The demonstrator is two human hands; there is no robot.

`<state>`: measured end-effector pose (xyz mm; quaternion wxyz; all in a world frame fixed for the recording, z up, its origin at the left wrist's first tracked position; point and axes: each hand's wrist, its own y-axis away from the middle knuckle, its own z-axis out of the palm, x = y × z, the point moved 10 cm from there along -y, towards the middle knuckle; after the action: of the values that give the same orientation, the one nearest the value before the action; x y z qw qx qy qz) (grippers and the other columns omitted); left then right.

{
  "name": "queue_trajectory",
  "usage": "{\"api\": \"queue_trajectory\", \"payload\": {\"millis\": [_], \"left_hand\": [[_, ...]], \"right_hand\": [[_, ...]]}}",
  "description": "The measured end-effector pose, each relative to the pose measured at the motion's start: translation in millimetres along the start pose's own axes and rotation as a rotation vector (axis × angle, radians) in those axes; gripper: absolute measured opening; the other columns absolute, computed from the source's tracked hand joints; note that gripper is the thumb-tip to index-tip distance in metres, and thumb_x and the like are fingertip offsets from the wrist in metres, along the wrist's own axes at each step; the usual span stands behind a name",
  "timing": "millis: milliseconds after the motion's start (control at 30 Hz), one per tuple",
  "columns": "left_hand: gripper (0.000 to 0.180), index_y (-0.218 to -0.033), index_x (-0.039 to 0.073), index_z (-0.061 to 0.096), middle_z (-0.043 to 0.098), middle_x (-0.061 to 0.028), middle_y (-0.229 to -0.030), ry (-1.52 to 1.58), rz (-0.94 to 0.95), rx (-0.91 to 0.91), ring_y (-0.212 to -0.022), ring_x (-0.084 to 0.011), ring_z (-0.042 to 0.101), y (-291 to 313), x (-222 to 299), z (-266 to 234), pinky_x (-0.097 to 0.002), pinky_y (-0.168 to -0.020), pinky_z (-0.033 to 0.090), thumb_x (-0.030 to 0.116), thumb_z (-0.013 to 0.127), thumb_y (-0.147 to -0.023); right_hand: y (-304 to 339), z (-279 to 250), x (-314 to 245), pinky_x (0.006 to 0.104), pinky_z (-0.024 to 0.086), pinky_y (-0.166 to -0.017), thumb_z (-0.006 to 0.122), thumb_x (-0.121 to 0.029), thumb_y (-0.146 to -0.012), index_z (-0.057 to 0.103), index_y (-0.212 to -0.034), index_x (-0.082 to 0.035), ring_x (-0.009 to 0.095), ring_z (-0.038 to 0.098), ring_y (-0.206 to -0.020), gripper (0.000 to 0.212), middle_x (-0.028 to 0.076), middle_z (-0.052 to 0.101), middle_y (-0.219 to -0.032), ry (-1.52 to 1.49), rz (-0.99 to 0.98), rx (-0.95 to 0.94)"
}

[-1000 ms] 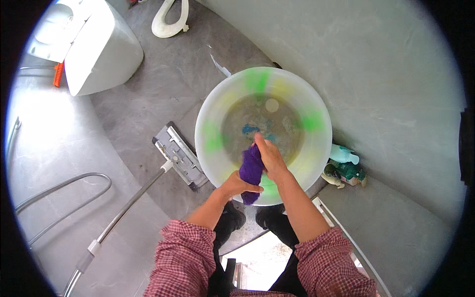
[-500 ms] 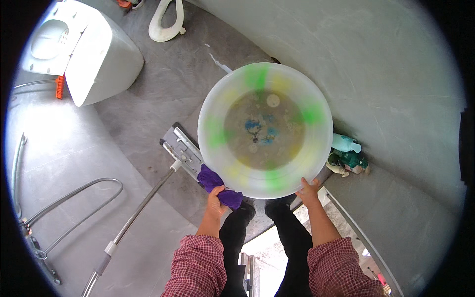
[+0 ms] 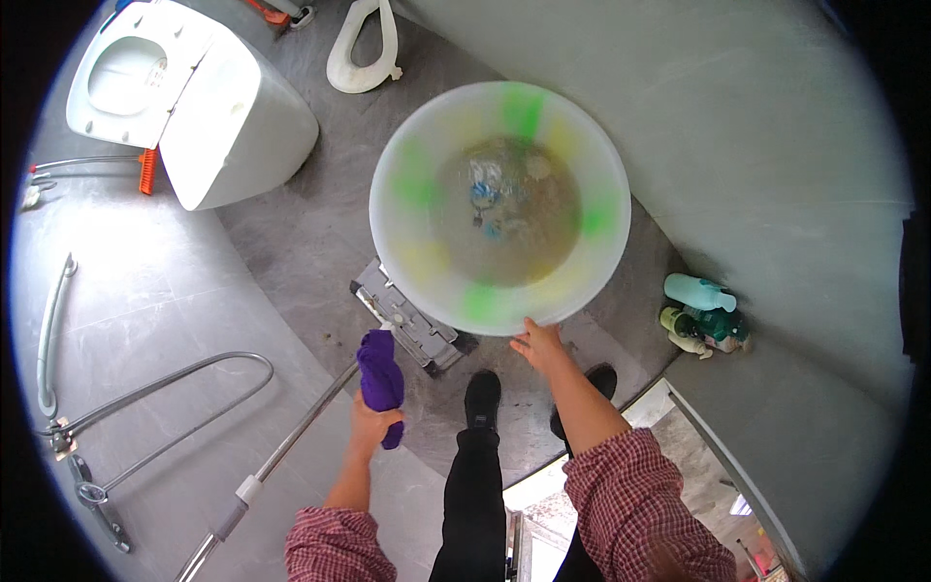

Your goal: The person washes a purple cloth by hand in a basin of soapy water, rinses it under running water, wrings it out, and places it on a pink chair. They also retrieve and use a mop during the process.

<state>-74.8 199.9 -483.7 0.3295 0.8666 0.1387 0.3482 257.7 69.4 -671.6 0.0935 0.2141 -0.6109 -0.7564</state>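
Observation:
A large round translucent basin (image 3: pixel 398 218) with green and yellow patches is in front of me, towards the far wall. Its bottom looks grey-brown with blue marks, under what appears to be shallow water. My right hand (image 3: pixel 541 347) grips the near rim with its fingers. Apart from the basin, to its lower left, my left hand (image 3: pixel 373 423) is closed around a bunched purple cloth (image 3: pixel 379 369). Just beyond the cloth, a flat mop (image 3: pixel 415 328) lies with its head partly under the basin's near left side.
A white toilet (image 3: pixel 257 136) stands at the far left, with a loose toilet seat (image 3: pixel 354 73) on the floor beside it. Several bottles (image 3: pixel 698 291) are by the right wall. A metal grab rail (image 3: pixel 218 359) is at left, a doorway (image 3: pixel 669 407) at near right.
My left hand has come away from the basin's rim, keeping the purple cloth. The basin has moved away and leftward with my right hand on it, uncovering the bottles. My feet have shifted.

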Motion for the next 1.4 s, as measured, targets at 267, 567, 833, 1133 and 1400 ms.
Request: {"api": "queue_trajectory", "payload": {"millis": [267,567,833,1133,1400], "left_hand": [[0.031,-0.081,-0.001,0.064,0.062,-0.0040,-0.075,0.057,-0.223,0.029,-0.064,-0.0181,0.059,14.3,-36.4,-44.8,-0.0334,-0.062,0.048,0.008,0.076,-0.053],[0.036,-0.099,0.001,0.063,0.063,-0.0048,-0.090,0.570,-0.271,-0.064,-0.083,-0.0188,0.061,31.5,-9.8,-0.1,-0.0318,-0.075,0.048,0.007,0.072,-0.065],[0.045,-0.119,0.001,0.056,0.062,-0.0071,-0.109,0.466,-0.298,-0.502,-0.099,-0.0212,0.059,121.3,109.2,77.9,-0.0349,-0.089,0.046,0.027,0.070,-0.085],[0.035,-0.123,0.002,0.048,0.061,-0.0140,-0.108,0.109,-0.232,-1.159,-0.100,-0.0295,0.060,295.9,209.7,154.5,-0.0455,-0.088,0.051,0.020,0.057,-0.094],[0.032,-0.113,-0.001,0.058,0.063,-0.0077,-0.099,-0.658,0.270,-1.366,-0.082,-0.0145,0.062,462.1,255.4,265.4,-0.0280,-0.069,0.054,0.014,0.069,-0.086]], "right_hand": [[-68.1,152.2,-18.7,0.0393,0.055,-0.083,0.059,-0.012,-0.091,0.037,-0.134,-0.010,0.030,0.058,-0.106,0.048,0.010,0.048,-0.128,0.107,-0.010,-0.233],[78.6,234.5,39.3,0.0481,0.042,-0.097,0.064,-0.043,-0.087,0.016,-0.152,-0.013,0.028,0.039,-0.132,0.086,0.012,0.033,-0.149,0.733,-0.073,-0.798],[301.2,85.0,49.6,0.0319,0.047,-0.089,0.074,-0.040,-0.080,0.051,-0.126,-0.001,0.021,0.059,-0.104,0.064,0.011,0.062,-0.113,0.660,-0.124,-0.703],[462.8,-190.0,-8.7,0.0358,0.051,-0.053,0.068,-0.046,-0.076,0.067,-0.101,0.001,0.023,0.064,-0.071,0.052,0.009,0.068,-0.088,0.854,-0.068,0.190],[658.2,-508.5,124.0,0.0358,0.046,-0.047,0.057,-0.038,-0.087,0.070,-0.089,-0.004,0.022,0.063,-0.058,0.036,0.014,0.069,-0.078,0.061,-0.152,1.073]]}}
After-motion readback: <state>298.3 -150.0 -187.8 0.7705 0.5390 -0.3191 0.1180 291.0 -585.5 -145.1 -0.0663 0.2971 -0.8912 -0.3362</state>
